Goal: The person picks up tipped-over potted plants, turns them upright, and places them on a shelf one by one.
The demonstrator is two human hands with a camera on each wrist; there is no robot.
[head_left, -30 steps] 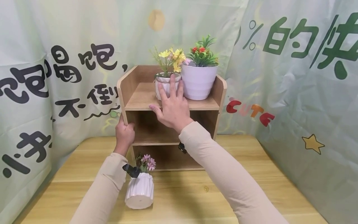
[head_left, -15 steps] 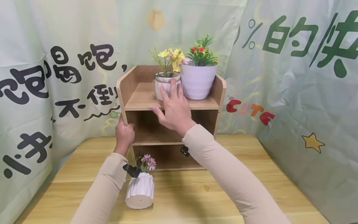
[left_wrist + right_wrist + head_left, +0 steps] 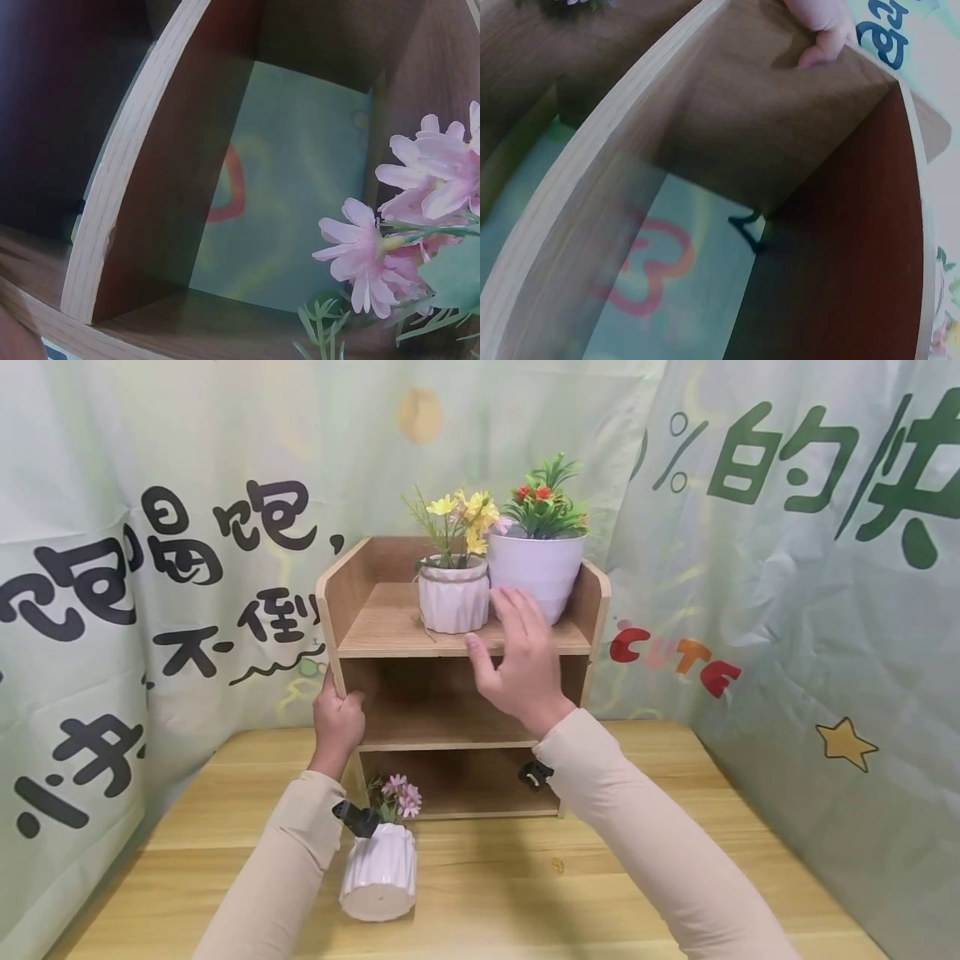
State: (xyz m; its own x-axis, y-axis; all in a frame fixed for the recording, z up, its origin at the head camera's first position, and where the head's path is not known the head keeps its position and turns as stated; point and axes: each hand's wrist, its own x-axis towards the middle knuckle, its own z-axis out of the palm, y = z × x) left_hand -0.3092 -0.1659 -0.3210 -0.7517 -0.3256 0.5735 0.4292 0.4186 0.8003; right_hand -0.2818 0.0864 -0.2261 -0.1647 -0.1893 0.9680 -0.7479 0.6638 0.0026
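A wooden shelf (image 3: pixel 465 746) with open tiers stands on the table. My left hand (image 3: pixel 339 722) grips the edge of its left side panel, thumb on the inner face; the other fingers are mostly hidden behind the panel. On the top tier sit a small white pot of yellow flowers (image 3: pixel 453 597) and, right of it, a larger white pot (image 3: pixel 536 568) with red flowers and green leaves. My right hand (image 3: pixel 525 664), fingers extended, is in front of the top tier, right of the small pot. It holds nothing and partly covers the larger pot.
A fluted white pot with pink flowers (image 3: pixel 378 872) lies on its side on the wooden table (image 3: pixel 480 902), its base facing me, by my left forearm. Printed curtains (image 3: pixel 787 610) enclose the back and sides.
My right hand has left the front of the small pot and moved right, so that pot shows fully. My left hand keeps its place on the shelf panel.
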